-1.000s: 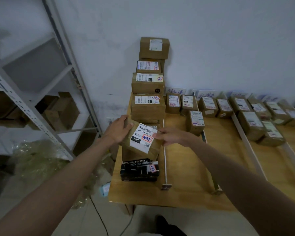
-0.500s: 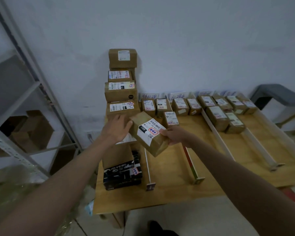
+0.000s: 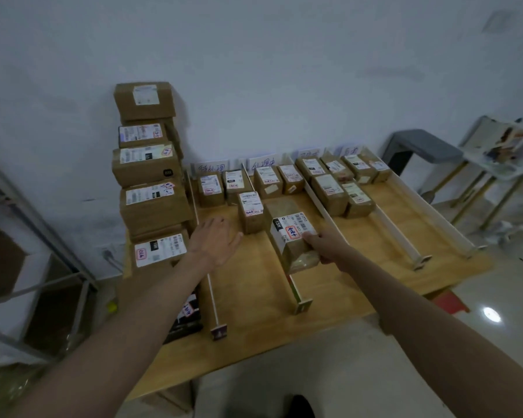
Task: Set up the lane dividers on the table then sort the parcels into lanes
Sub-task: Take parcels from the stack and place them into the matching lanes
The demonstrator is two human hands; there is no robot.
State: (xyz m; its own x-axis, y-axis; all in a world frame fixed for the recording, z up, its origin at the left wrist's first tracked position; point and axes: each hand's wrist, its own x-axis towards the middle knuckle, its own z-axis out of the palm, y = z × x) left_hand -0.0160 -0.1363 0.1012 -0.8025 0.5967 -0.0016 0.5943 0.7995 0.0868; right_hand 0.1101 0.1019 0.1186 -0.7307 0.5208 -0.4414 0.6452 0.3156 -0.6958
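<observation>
Parcel (image 3: 293, 236) gripped by right hand (image 3: 323, 247); left hand (image 3: 215, 239) open, empty. Lower flat at frame centre, clear of divider (image 3: 296, 292).

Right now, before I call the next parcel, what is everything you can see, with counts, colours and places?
Held parcel: one, brown with white label, over the second and third lanes.
Stacked parcels: about six brown boxes piled at the table's left end by the wall.
Black box: one, bottom of that stack, partly hidden.
Sorted parcels: about thirteen, brown, at the far end of the lanes.
Lane dividers: five visible, white strips running front to back.
Lane signs: about four, white, against the wall.
Table: one, wood.
Shelf rack: grey metal, left.
Stool: grey, right.
Left hand: open, above the first lane.
Right hand: grips the held parcel.
</observation>
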